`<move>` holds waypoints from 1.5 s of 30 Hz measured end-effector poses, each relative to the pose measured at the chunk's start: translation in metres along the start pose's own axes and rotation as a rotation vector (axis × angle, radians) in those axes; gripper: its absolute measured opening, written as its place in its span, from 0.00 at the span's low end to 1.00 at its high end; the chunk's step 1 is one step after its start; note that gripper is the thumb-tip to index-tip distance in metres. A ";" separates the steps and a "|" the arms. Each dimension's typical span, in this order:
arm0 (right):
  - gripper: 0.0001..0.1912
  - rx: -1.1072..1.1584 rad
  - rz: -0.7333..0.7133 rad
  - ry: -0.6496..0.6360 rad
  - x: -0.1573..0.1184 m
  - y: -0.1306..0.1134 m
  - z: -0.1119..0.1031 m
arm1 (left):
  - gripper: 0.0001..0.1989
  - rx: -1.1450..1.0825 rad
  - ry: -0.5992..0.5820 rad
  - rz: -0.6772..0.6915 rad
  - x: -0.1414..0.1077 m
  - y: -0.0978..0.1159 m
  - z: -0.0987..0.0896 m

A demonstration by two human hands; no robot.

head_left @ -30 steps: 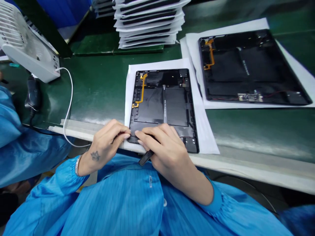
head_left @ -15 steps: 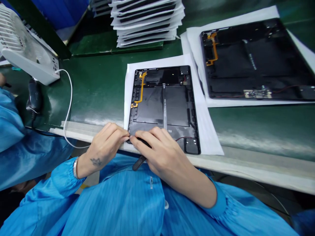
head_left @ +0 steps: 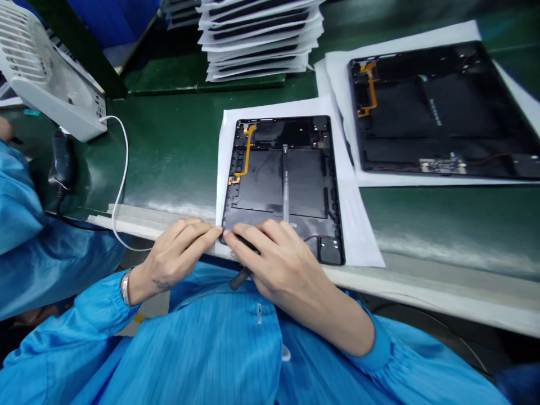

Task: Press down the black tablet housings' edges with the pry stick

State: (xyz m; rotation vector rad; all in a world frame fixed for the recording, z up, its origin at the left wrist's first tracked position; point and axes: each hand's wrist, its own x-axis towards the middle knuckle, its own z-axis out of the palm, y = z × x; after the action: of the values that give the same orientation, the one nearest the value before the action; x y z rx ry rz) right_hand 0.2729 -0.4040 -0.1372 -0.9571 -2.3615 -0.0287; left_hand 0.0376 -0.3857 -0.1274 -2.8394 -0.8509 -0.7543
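Note:
An opened tablet back housing (head_left: 261,188) lies on white sheets in front of me, its flat batteries and an orange flex cable (head_left: 248,152) exposed. My left hand (head_left: 175,253) is closed, fingertips pressed together at the housing's near left corner; what they pinch, if anything, is too small to tell. Across the near edge rests my right hand (head_left: 276,256), curled round a slim dark tool (head_left: 241,278) whose rounded end sticks out below the palm. The tool's kind and its working end are hidden. Thumb and index finger of that hand touch the same corner.
A second opened tablet housing (head_left: 405,118) lies on paper at the right. Behind stands a stack of dark panels with white sheets (head_left: 259,42). At left are a white fan (head_left: 54,84) with its cable, a dark wrapped device (head_left: 62,163) and another person's blue sleeve (head_left: 21,197).
My left hand has turned slightly, its fingers straighter and its wrist lower. My right hand stays at the corner with the tool. The whole view has shifted a little.

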 end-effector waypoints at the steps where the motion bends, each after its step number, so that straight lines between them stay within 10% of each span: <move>1: 0.16 0.017 0.011 0.013 0.000 0.000 -0.001 | 0.18 0.015 -0.013 0.023 0.001 0.000 -0.001; 6: 0.43 0.026 0.127 0.081 0.003 0.003 -0.016 | 0.12 0.210 -0.070 0.175 0.011 0.005 -0.008; 11: 0.19 -0.148 0.133 0.073 0.001 0.003 -0.026 | 0.10 0.132 -0.075 0.119 0.015 0.001 -0.004; 18: 0.21 -0.018 0.081 -0.010 -0.004 0.000 -0.015 | 0.29 -0.220 -0.153 -0.095 0.013 -0.018 0.017; 35: 0.14 -0.039 0.094 -0.090 0.004 -0.002 -0.014 | 0.23 -0.298 -0.076 -0.124 0.015 -0.014 0.021; 45: 0.13 -0.290 -0.153 -0.312 0.028 -0.004 -0.035 | 0.23 -0.240 -0.074 -0.103 0.018 -0.011 0.020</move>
State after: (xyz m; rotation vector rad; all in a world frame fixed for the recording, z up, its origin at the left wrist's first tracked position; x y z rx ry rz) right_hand 0.2720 -0.3974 -0.0925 -0.9672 -2.7706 -0.3093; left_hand 0.0528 -0.3633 -0.1369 -3.0705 -0.9864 -0.8194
